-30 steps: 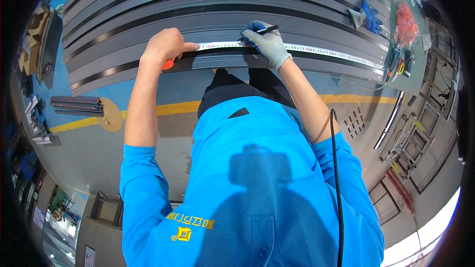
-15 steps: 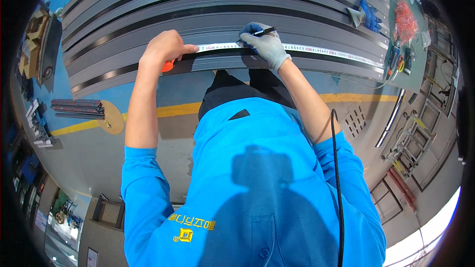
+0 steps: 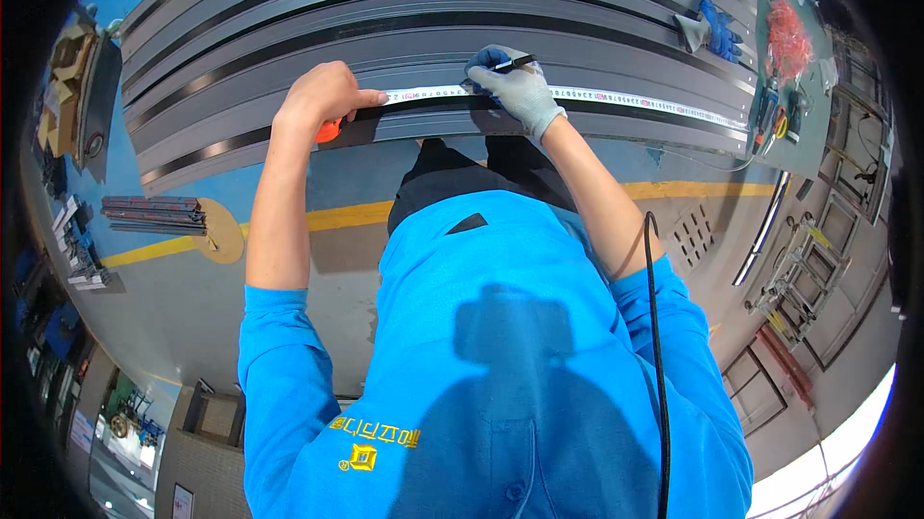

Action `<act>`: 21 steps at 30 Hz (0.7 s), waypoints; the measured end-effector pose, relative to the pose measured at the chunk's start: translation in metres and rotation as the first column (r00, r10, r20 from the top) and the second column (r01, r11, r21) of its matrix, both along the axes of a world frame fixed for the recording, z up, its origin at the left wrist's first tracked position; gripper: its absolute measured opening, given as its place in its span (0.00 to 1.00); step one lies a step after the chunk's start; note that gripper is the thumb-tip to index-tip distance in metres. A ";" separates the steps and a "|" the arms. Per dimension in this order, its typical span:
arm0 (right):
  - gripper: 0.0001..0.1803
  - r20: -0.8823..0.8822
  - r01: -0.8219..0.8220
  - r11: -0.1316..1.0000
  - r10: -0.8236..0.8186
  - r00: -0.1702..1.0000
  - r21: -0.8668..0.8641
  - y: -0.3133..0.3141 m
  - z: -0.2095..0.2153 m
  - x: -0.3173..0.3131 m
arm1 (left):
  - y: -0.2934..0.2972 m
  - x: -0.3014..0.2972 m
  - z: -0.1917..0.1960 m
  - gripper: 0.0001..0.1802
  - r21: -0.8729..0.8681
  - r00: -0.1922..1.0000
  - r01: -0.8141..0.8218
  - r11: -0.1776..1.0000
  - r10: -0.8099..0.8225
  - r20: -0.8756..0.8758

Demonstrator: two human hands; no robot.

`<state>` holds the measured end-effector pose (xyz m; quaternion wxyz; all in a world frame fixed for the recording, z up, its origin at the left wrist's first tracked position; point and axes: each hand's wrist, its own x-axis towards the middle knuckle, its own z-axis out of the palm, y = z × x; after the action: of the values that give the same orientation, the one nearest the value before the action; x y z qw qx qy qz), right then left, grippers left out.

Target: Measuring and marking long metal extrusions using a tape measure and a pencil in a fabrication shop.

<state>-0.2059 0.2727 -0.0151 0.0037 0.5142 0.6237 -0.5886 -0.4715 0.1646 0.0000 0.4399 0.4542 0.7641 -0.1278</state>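
Observation:
A white tape measure blade (image 3: 616, 99) stretches along the near grey metal profile (image 3: 423, 46), from my left hand to the far right end. My bare left hand (image 3: 325, 99) is closed around the tape's orange case (image 3: 328, 130), with the thumb laid along the blade. The gloved right hand (image 3: 515, 91) rests on the profile over the middle of the blade. Between its fingers is a black pen (image 3: 512, 64), its tip down by the blade and hidden behind the fingers. The glove is grey with blue fingertips.
Several long grey profiles lie side by side across the bench. A blue-and-grey glove (image 3: 718, 30) lies on them at the right. Beyond it are pink stringy material (image 3: 787, 38) and hand tools (image 3: 770, 120). Bundled dark bars (image 3: 154, 212) are on the left floor.
Almost nothing differs. Both hands keep their places on the tape and profile, and the whole view has shifted very slightly.

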 end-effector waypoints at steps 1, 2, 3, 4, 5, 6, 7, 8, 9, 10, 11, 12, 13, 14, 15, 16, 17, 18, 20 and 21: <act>0.10 0.000 -0.005 1.000 0.005 1.000 0.002 0.000 0.000 0.000 | 0.001 0.000 0.001 0.33 -0.003 1.000 0.002 1.000 -0.002 0.003; 0.10 -0.001 -0.010 1.000 0.010 1.000 0.003 0.000 0.000 0.000 | 0.001 0.000 0.001 0.33 -0.006 1.000 0.004 1.000 -0.004 0.006; 0.10 -0.001 -0.014 1.000 0.014 1.000 0.004 0.000 0.000 0.000 | 0.002 0.000 0.001 0.33 -0.009 1.000 0.006 1.000 -0.006 0.010; 0.10 -0.001 -0.014 1.000 0.014 1.000 0.005 0.001 -0.001 0.000 | 0.001 -0.001 0.000 0.33 -0.008 1.000 0.006 1.000 -0.006 0.009; 0.10 -0.002 -0.016 1.000 0.016 1.000 0.006 0.001 -0.001 0.000 | 0.001 -0.001 -0.001 0.34 -0.006 1.000 0.002 1.000 -0.002 0.010; 0.10 -0.002 -0.018 1.000 0.018 1.000 0.007 0.001 -0.002 0.000 | 0.000 -0.001 -0.002 0.34 -0.005 1.000 -0.001 1.000 0.001 0.010; 0.10 -0.003 -0.019 1.000 0.020 1.000 0.008 0.001 -0.003 0.000 | -0.001 -0.001 -0.003 0.34 -0.004 1.000 -0.005 1.000 0.005 0.011; 0.10 -0.004 -0.021 1.000 0.021 1.000 0.009 0.001 -0.003 0.001 | -0.002 -0.002 -0.004 0.34 -0.002 1.000 -0.009 1.000 0.009 0.011; 0.10 -0.004 -0.021 1.000 0.021 1.000 0.009 0.001 -0.004 0.001 | -0.001 -0.001 -0.002 0.34 -0.002 1.000 -0.009 1.000 0.009 0.011; 0.10 -0.026 -0.001 0.999 0.002 1.000 0.038 0.000 -0.004 0.002 | 0.000 0.000 -0.001 0.34 -0.009 1.000 -0.010 1.000 0.010 0.011; 0.10 -0.048 0.021 0.998 -0.017 0.999 0.065 0.000 -0.004 0.003 | 0.001 0.000 0.000 0.34 -0.016 1.000 -0.010 1.000 0.010 0.012; 0.10 -0.070 0.043 0.995 -0.036 0.997 0.093 -0.001 -0.005 0.004 | 0.002 0.001 0.002 0.34 -0.023 1.000 -0.010 1.000 0.010 0.014; 0.10 -0.092 0.066 0.991 -0.055 0.994 0.119 -0.001 -0.005 0.005 | 0.003 0.003 0.003 0.34 -0.030 1.000 -0.009 1.000 0.009 0.015; 0.11 -0.200 0.217 0.976 -0.213 0.956 -0.002 -0.001 -0.013 0.009 | 0.002 0.002 0.003 0.34 -0.028 1.000 -0.006 1.000 0.006 0.013; 0.12 -0.286 0.347 0.928 -0.373 0.883 -0.137 0.001 -0.021 0.016 | 0.002 0.002 0.003 0.34 -0.015 1.000 -0.010 1.000 0.010 0.026; 0.12 -0.290 0.337 0.931 -0.365 0.885 -0.141 0.002 -0.014 0.018 | -0.002 0.000 0.000 0.34 -0.007 0.999 -0.028 1.000 0.028 0.036; 0.12 -0.409 0.421 0.888 -0.459 0.789 -0.185 0.002 -0.005 0.024 | -0.007 -0.002 -0.002 0.34 0.002 0.998 -0.044 0.999 0.044 0.046; 0.13 -0.513 0.494 0.835 -0.542 0.666 -0.241 0.000 0.005 0.031 | -0.011 -0.006 -0.004 0.34 0.011 0.997 -0.060 0.998 0.059 0.057; 0.16 -0.465 0.543 0.817 -0.563 0.683 -0.192 -0.001 0.024 0.054 | -0.011 -0.003 0.008 0.28 0.050 0.982 -0.086 0.995 0.077 0.170; 0.19 -0.530 0.547 0.822 -0.538 0.656 -0.159 -0.004 0.034 0.065 | -0.015 -0.001 0.013 0.28 0.057 0.983 -0.087 0.995 0.076 0.165</act>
<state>-0.1414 0.2689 0.0186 -0.3560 0.4838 0.4196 -0.6805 -0.4728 0.1497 0.0132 0.4907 0.4453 0.7474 -0.0475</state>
